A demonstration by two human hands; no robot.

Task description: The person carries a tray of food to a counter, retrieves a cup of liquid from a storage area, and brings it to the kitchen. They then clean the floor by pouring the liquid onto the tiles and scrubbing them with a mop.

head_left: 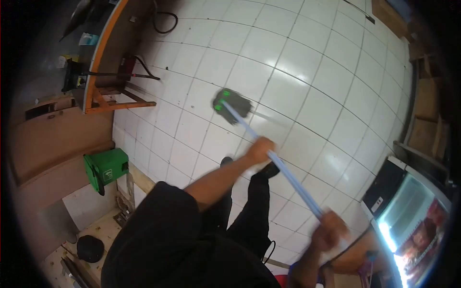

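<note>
I hold a mop with a light blue handle (pixel 293 180) in both hands. My left hand (pixel 260 149) is closed around the handle's middle, the arm reaching out of a black sleeve. My right hand (pixel 329 231) is closed around the upper end of the handle and looks blurred. The grey mop head (pixel 234 105), with green clips, rests on the white tiled floor (pixel 307 81) ahead of my feet. My dark trouser legs (pixel 252 211) and shoes show below the handle.
A green bin (pixel 106 168) stands at the left by a wooden panel. A table with an orange edge (pixel 103 53) and a stool are at the upper left; a black cable (pixel 165 21) lies near them. A lit glass-fronted cabinet (pixel 408 211) is at the right.
</note>
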